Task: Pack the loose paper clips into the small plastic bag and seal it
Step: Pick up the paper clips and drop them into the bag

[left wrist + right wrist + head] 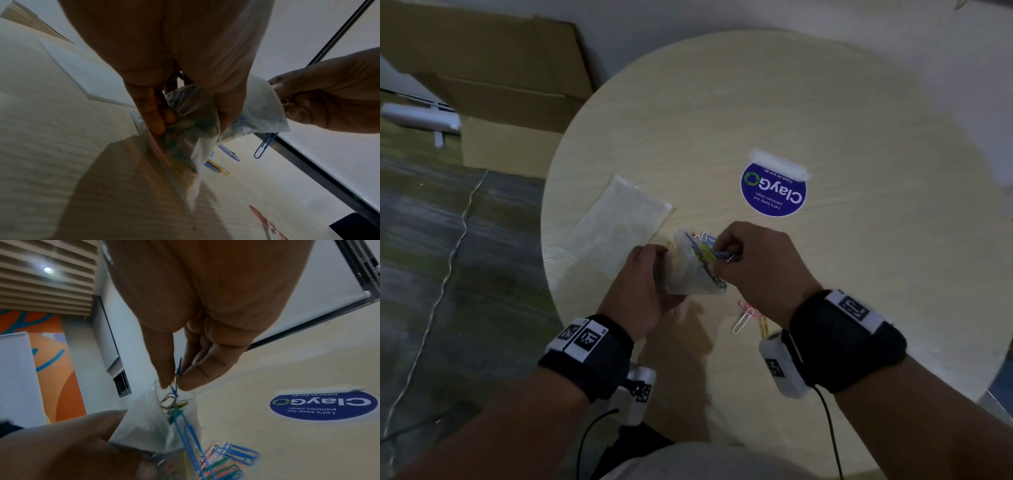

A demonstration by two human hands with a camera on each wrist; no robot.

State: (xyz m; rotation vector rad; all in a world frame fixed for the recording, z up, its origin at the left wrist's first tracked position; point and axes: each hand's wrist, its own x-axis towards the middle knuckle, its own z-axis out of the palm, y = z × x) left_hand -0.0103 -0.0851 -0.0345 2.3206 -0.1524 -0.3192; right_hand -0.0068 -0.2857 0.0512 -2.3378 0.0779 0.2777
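My left hand (643, 277) grips a small clear plastic bag (693, 265) above the round table, its fingers (152, 113) curled round the bag (257, 107). Coloured paper clips lie inside the bag (144, 421). At the bag's mouth my right hand (726, 255) pinches a few paper clips (176, 378) between thumb and fingers; a blue clip (264, 146) dangles from them. Loose clips (748, 318) lie on the table near my right wrist, and a small pile of loose clips (228, 459) sits beyond the bag.
A larger flat clear bag (619, 216) lies left of the hands on the round wooden table (859, 274). A blue round sticker (774, 190) is stuck further back. A cardboard box (510, 113) stands on the floor to the left.
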